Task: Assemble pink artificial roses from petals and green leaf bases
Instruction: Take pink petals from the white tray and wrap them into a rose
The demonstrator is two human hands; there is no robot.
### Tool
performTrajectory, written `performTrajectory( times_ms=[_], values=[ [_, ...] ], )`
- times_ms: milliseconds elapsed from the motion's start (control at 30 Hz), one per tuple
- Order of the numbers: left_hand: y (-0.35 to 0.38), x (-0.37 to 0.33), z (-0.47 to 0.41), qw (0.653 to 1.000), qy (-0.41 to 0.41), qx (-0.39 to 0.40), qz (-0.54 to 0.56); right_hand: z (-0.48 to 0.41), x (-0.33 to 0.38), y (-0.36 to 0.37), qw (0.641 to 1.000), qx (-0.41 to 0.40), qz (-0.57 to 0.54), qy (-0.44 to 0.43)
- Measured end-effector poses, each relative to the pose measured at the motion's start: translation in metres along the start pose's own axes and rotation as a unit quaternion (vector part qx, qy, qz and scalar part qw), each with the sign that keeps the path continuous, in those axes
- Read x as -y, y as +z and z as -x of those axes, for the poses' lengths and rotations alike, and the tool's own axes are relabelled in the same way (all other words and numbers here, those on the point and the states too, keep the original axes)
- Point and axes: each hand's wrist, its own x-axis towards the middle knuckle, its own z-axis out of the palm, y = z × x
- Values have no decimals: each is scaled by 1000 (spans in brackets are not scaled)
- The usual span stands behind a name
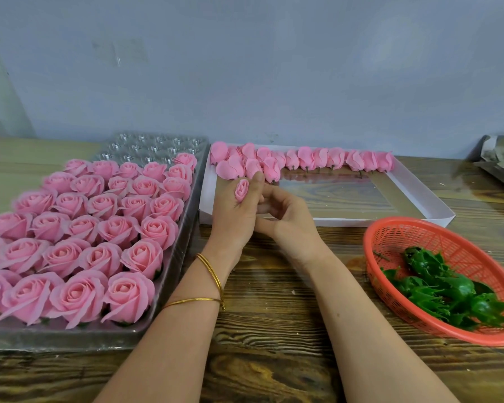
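My left hand [236, 213] holds a small pink rose bud [241, 190] between its fingers, above the near left corner of the white tray [419, 193]. My right hand [285, 216] sits right beside it with fingers curled, touching the left hand; what it holds, if anything, is hidden. A row of pink petal buds [317, 158] on short stems lies along the tray's far edge. Green leaf bases [448, 289] are heaped in a red mesh basket [390, 237] at the right.
A clear plastic tray [169, 289] filled with several finished pink roses [99, 228] covers the left of the wooden table [274, 330]. Grey wall stands behind. Folded paper or card [501, 161] lies at the far right edge.
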Motion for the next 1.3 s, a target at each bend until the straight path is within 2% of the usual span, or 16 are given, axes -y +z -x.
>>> performTrajectory(
  times_ms=[167,333,533,633,733,867,1067,1300],
  values=[
    [1,-1,0,1000,-8,3,9,-3,-3,1,1000,-21,5,1],
    [-1,-3,1,1000,5,20,18,-3,-5,0,1000,-3,3,-12],
    [-2,0,-2,1000,-20,13,-1,-2,-5,0,1000,17,-14,-17],
    [-2,-2,-1,1000,-21,1,-12,-3,-3,2,999,-15,-37,-6],
    [-1,-5,0,998,34,-2,-47,-3,0,0,994,-79,-76,0],
    [0,-4,3,986,88,2,-143,-3,0,2,988,-136,-64,-29],
    [4,-5,9,978,83,24,-189,-3,-2,8,990,-139,3,-36],
    [3,-6,10,976,103,25,-193,-3,-4,8,991,-131,10,-31]
  ],
)
